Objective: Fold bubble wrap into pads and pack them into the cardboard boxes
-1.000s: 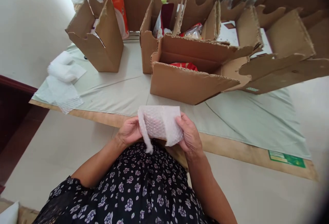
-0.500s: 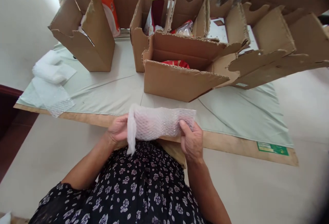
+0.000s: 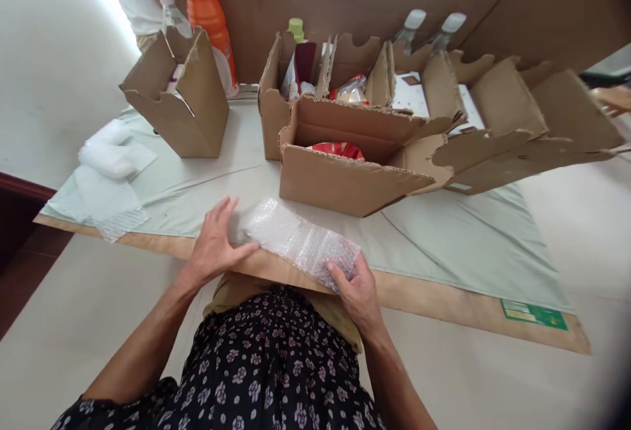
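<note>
A strip of clear bubble wrap (image 3: 296, 236) slants across the table's front edge, just before me. Its right end is pinched in my right hand (image 3: 359, 285), thumb on top and fingers beneath. My left hand (image 3: 215, 242) is spread with fingers and thumb apart, beside the left end of the wrap and holding nothing. Whether the left thumb touches the wrap I cannot tell. Something faintly pinkish shows through the right end, too blurred to name.
Cut cardboard boxes, one (image 3: 345, 187) with a red packet inside, stand behind the wrap. At left are another box (image 3: 197, 121), an orange bottle (image 3: 210, 16) and more bubble wrap (image 3: 111, 160). A pale green cloth (image 3: 468, 246) covers the table; a green label (image 3: 534, 313) lies at its front edge.
My left hand has let go of the wrap's left end and spread open to the left. The wrap has gone from level to slanting, its right end lower. The view has tilted up.
</note>
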Demonstrator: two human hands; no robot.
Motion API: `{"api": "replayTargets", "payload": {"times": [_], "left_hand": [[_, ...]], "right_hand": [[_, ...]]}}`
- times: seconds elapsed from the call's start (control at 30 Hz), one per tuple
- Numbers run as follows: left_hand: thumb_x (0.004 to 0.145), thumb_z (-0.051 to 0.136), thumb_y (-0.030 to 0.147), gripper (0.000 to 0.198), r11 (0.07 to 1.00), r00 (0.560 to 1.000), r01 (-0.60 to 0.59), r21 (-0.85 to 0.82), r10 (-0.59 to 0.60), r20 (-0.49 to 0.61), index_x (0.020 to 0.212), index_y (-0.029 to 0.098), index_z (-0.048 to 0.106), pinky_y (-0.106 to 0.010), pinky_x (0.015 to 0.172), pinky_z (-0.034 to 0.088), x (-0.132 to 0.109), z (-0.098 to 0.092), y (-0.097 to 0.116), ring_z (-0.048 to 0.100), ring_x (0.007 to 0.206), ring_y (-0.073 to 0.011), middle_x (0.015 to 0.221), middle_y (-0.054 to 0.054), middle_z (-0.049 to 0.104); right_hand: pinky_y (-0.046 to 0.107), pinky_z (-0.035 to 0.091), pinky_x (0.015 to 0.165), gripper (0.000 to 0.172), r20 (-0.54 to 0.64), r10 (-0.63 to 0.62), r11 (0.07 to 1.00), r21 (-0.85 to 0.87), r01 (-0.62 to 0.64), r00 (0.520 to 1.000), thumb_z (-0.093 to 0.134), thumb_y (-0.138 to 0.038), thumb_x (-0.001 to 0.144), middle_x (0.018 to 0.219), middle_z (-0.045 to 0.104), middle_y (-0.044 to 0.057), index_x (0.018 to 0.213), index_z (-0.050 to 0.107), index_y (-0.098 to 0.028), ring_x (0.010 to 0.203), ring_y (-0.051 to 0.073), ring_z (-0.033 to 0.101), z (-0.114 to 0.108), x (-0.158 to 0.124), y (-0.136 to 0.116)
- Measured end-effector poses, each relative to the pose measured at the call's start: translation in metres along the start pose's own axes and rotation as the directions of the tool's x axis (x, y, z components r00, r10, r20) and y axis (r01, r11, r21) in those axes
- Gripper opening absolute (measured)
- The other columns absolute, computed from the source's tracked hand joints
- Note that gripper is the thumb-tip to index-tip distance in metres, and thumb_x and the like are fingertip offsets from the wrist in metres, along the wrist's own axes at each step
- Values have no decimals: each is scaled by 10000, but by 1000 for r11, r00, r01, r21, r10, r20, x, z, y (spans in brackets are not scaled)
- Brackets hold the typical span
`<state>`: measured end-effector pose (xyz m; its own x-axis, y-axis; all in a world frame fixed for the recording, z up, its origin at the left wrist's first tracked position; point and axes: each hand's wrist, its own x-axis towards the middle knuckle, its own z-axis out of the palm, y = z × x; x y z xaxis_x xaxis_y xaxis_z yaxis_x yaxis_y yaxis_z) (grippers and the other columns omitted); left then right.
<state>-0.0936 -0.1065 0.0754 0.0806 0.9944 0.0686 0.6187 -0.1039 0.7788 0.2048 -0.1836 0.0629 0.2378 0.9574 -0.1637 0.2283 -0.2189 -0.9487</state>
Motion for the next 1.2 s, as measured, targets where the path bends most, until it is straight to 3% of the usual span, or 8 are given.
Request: {"api": "replayTargets", "payload": {"times": [0.13, 0.27, 0.57, 0.7, 0.87, 0.97, 1.07, 1.2], "left_hand": [[713, 850, 608, 955, 927, 957, -286, 243, 264, 120, 1519, 238, 496, -699, 1219, 287, -2, 36, 6, 328, 1531, -492, 1685, -209, 346], [903, 684, 415, 452, 922, 969, -244, 301, 239, 55, 1299, 197, 677, -638, 1195, 376, 6, 52, 5, 510, 1423, -422, 1491, -189, 600], [845, 695, 558, 404, 886, 969, 218, -409, -145, 201, 942, 176, 786, -378, 866, 575, 37, -30, 4, 719, 856, -237, 910, -66, 789], [810, 735, 506, 357, 888, 983, 179, -423, -182, 34, 888, 159, 766, -351, 834, 562, 79, -55, -6, 691, 779, -200, 850, -60, 762], [830, 738, 375, 486, 999, 918, 36, -21, -41, -395, 1246, 136, 664, -498, 1056, 512, 125, -39, -19, 675, 1149, -310, 1208, -158, 730], [875, 693, 325, 598, 975, 894, -150, 165, 205, -398, 1433, 175, 542, -563, 1188, 414, 93, -29, -22, 556, 1374, -331, 1455, -167, 621], [885, 577, 182, 482, 909, 915, -397, 129, 403, -30, 1360, 248, 623, -570, 1195, 433, 19, -32, -19, 557, 1399, -306, 1404, -93, 674], [807, 577, 143, 747, 921, 870, -388, -38, 380, 315, 1542, 244, 488, -617, 1229, 394, -62, -31, -6, 374, 1558, -347, 1601, -125, 516]], "right_hand": [[448, 548, 1053, 565, -19, -11, 1000, 6, 11, 1000, 679, -509, 900, 1257, 728, 121, 1355, 583, -187, 1148, 267, 702, -3, -1, 2], [398, 593, 933, 514, -3, 26, 994, 109, -26, 1000, 677, -522, 908, 1170, 757, 108, 1296, 616, -191, 1030, 246, 731, -1, -3, 6], [270, 520, 579, 362, 137, 143, 940, 292, -177, 980, 802, -518, 802, 742, 701, 16, 899, 663, -199, 627, 156, 625, 6, -10, -5], [238, 482, 523, 371, 328, 181, 904, 316, -289, 927, 793, -522, 803, 699, 673, -12, 893, 671, -183, 511, 102, 561, 31, -17, -11], [241, 490, 478, 517, 545, 201, 886, 253, -388, 814, 724, -659, 811, 742, 718, 35, 955, 673, -166, 533, 135, 614, 64, -25, -20], [250, 493, 500, 578, 599, 226, 885, 204, -419, 768, 698, -728, 805, 727, 738, 60, 906, 670, -159, 520, 136, 612, 68, -28, -19], [260, 500, 551, 592, 631, 232, 866, 212, -452, 740, 692, -741, 815, 728, 757, 79, 877, 695, -152, 538, 135, 617, 66, -29, -17], [265, 493, 616, 522, 645, 145, 848, 310, -431, 750, 681, -671, 883, 706, 749, 69, 850, 728, -152, 589, 135, 621, 70, -19, -27]]}}
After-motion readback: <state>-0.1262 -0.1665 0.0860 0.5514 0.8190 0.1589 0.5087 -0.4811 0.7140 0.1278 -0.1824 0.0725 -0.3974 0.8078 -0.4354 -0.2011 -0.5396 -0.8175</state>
